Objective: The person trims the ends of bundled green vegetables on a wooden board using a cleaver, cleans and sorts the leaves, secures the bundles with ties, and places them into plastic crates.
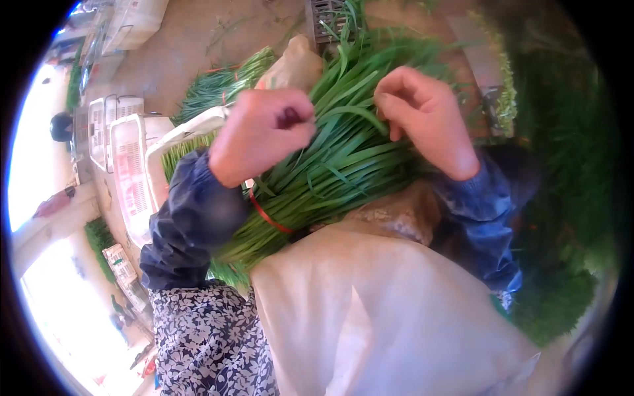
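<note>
Presently, our greens point(356, 168) pass under the red band point(267, 216), far tips point(413, 56) blurred. Beyond this band, our left hand point(261, 135) and right hand point(429, 119) are curled; whether they grip anything, we cannot tell.

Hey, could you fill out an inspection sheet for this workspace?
Surface: pale cloth over the lap; brown floor beyond.
Job's things: bundle of long green leaves, with a red band across it.
Clutter: white crates at left; another bundle on the floor.
Hands: left hand curled, right hand with fingertips near a leaf; grips unclear.
Cables: nothing seen.
Surroundings: more greenery at right.
</note>
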Available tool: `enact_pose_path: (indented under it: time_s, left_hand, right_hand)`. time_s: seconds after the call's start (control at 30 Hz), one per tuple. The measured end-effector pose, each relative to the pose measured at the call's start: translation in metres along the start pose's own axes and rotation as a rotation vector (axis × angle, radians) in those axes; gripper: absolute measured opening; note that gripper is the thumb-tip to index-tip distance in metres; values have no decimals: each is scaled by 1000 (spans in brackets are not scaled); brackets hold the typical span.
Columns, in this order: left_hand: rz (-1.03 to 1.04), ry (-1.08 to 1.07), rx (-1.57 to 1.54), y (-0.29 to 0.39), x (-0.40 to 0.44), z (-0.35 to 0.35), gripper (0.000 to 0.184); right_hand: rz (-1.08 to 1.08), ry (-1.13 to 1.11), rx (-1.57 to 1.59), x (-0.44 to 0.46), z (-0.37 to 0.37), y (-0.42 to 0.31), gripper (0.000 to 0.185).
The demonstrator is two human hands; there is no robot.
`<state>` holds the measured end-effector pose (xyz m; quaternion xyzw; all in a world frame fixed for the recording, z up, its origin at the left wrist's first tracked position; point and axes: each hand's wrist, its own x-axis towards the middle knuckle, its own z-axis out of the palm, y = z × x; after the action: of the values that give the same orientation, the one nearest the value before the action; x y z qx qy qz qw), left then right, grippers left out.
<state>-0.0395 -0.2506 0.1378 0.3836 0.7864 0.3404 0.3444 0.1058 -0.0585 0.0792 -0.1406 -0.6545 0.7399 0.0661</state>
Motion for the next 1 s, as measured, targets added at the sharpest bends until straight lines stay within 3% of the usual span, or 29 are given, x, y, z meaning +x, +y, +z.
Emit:
enact_pose_path:
  time_s: [0.07, 0.2, 0.3, 0.33, 0.4, 0.47, 0.53, 0.6, 0.67, 0.7, 0.77, 0.83, 0.87, 1.0]
  left_hand:
    - [-84, 49, -84, 25, -5, -3, 8]
    - [91, -115, -69, 31, -8, -6, 17]
    - [240, 316, 199, 26, -11, -1, 32]
    - [226, 322, 192, 25, -14, -1, 32]
    - [189, 392, -49, 26, -21, 3, 34]
    - [190, 319, -69, 32, -26, 0, 26]
    - [227, 136, 125, 34, -29, -2, 14]
    - [219, 114, 132, 34, -34, -3, 7]
    - [96, 14, 53, 30, -47, -8, 8]
    - [75, 10, 51, 33, -36, -10, 8]
    - [72, -82, 41, 31, -42, -13, 11]
    - [207, -99, 66, 22, -47, -9, 10]
    - [321, -123, 81, 20, -44, -8, 10]
    - [355, -112, 103, 24, -40, -4, 13]
  right_hand:
    - [27, -9, 39, -5, -14, 2, 7]
    - [80, -19, 36, 3, -21, -2, 8]
    - [128, -5, 76, -29, -17, -34, 6]
    - [188, 0, 143, -45, -18, -40, 5]
    - [60, -112, 284, -78, -19, -41, 3]
    - [59, -84, 273, -90, -10, -48, 2]
    - [-49, -105, 182, -95, -8, -57, 3]
    - [-274, -192, 244, -87, 3, -59, 5]
    - [58, 83, 99, -84, 17, -64, 3]
    - [-13, -139, 32, -84, -5, -72, 5]
    - [-237, -241, 63, -80, -5, -64, 5]
    - [-1, -3, 87, -77, 13, -67, 5]
    - [1, -3, 89, -74, 10, -66, 5]
    - [-71, -57, 172, -67, 11, -65, 6]
